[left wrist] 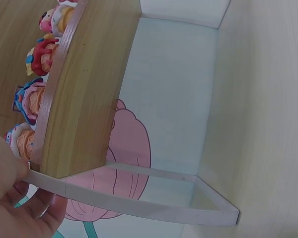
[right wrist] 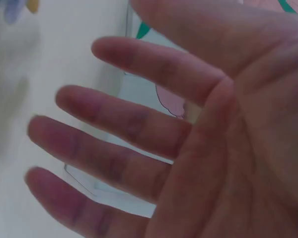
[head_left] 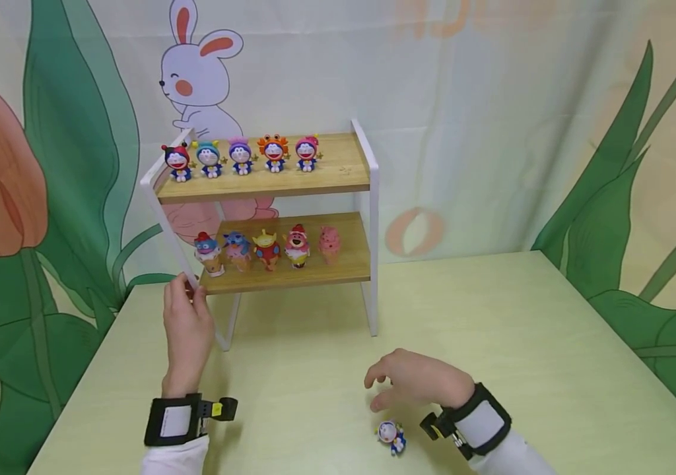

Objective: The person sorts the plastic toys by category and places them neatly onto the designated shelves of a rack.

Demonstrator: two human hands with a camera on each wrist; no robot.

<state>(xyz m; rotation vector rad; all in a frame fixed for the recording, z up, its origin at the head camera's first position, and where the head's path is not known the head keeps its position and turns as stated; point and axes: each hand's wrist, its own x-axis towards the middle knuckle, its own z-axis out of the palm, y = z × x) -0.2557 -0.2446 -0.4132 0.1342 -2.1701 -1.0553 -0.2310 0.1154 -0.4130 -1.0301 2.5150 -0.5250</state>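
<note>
My left hand (head_left: 188, 330) grips the white side frame of a two-tier shelf (head_left: 308, 280) at its lower left, thumb on one side and fingers on the other. In the left wrist view that hand (left wrist: 20, 193) is at the frame beside the lower board. My right hand (head_left: 418, 379) hovers over the table with fingers spread and holds nothing; its bare palm (right wrist: 228, 148) fills much of the right wrist view. Just below it a small blue-and-white cat figurine (head_left: 391, 437) lies on the table.
On the upper board stands a row of several blue cat figurines (head_left: 241, 157) in different hats. Several ice-cream-cone figurines (head_left: 267, 251) line the lower board. The shelf stands towards the back of a pale green table (head_left: 492, 316), before a printed curtain (head_left: 480, 132).
</note>
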